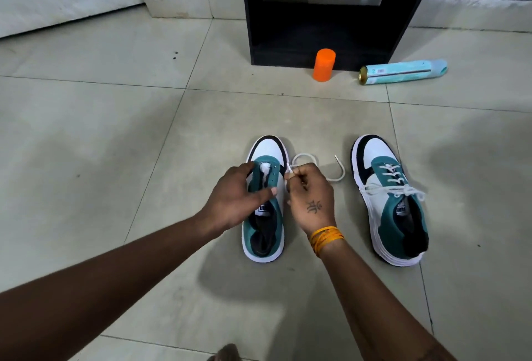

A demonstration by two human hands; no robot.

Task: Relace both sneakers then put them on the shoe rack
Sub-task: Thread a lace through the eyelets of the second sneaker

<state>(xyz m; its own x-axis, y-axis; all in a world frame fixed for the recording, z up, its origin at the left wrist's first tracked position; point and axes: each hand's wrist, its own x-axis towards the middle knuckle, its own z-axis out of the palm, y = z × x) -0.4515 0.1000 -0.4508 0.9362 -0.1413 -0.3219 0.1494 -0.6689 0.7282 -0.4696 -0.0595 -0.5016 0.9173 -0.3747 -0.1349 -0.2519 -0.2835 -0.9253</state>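
Head cam: left hand (236,196) grips the unlaced sneaker (264,202) at frame centre, fingers curled over its tongue. Right hand (312,193) pinches the white lace (305,158), which loops off on the floor toward 1 o'clock. Laced sneaker (391,199) sits at 3 o'clock, well apart. Black shoe rack (322,9) at 12 o'clock; orange cap (324,65) and a spray can (403,72) lying on its side in front of it.

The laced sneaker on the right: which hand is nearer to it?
Right. The right hand pinches the loose lace beside the unlaced sneaker, a gap of floor away from the laced sneaker. The left hand grips the unlaced sneaker, farther off.
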